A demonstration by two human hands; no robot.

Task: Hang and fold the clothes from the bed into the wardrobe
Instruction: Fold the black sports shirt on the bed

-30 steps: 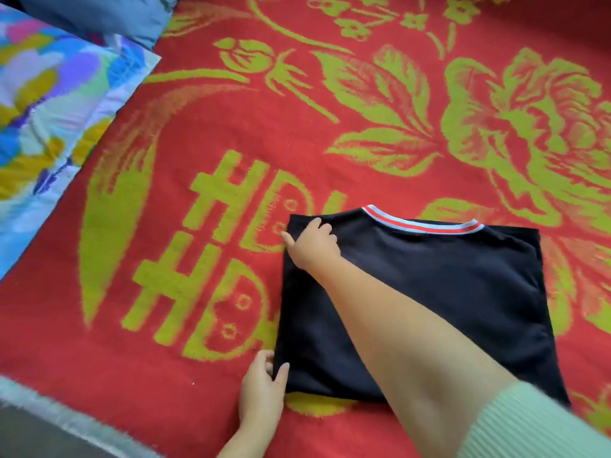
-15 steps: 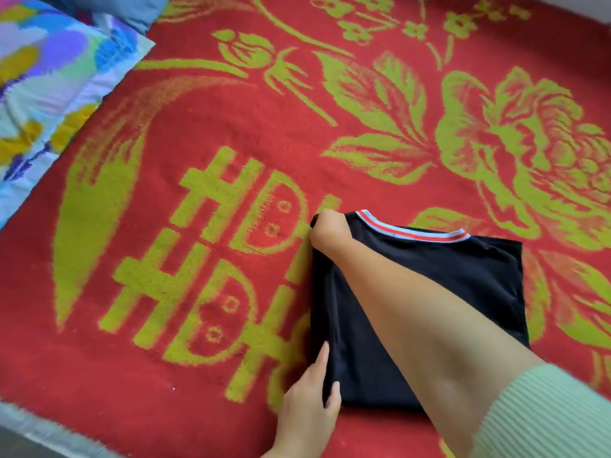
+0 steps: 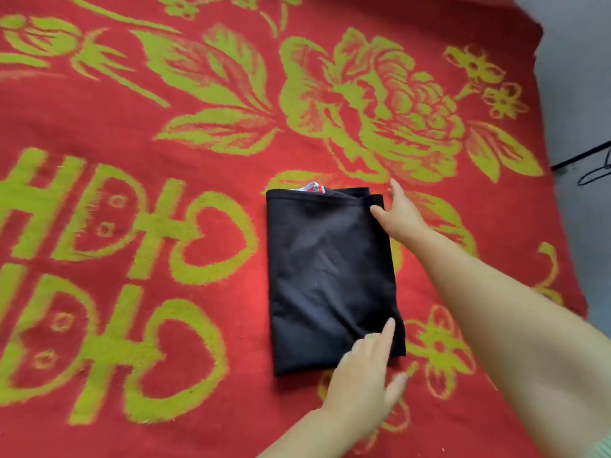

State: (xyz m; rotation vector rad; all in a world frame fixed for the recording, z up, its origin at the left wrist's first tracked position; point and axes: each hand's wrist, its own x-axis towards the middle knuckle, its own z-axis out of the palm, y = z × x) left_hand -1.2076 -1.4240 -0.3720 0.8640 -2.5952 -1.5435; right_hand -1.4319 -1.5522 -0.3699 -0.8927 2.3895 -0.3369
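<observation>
The black garment [image 3: 330, 279] lies folded into a narrow upright rectangle on the red blanket [image 3: 165, 133], with a sliver of its striped collar [image 3: 314, 187] peeking out at the far edge. Its right-hand border sits directly under both sets of fingers. The right hand [image 3: 401, 214] rests at the far right corner, fingers straight and spread, thumb touching the cloth and the other fingers reaching past the edge onto the blanket. The left hand [image 3: 363, 375] lies at the near right corner, fingers loose and apart, the index tip on the fabric; neither hand grips anything.

Judging by the compact shape, the folding of this piece looks nearly done: the halves are laid together and only smoothing or one more fold seems left. It has not yet gone to the wardrobe, which is out of sight, so carrying and stowing remain. Whether other clothes wait on the bed cannot be told from this view.

Outward from the fingers, the blanket spreads with green flowers and characters, bare of other clothing where visible. Well beyond the right fingertips, past the bed's edge, a dark hanger [image 3: 595, 170] shows against a grey floor [image 3: 575, 94]. Nothing lies between the hands and the garment.
</observation>
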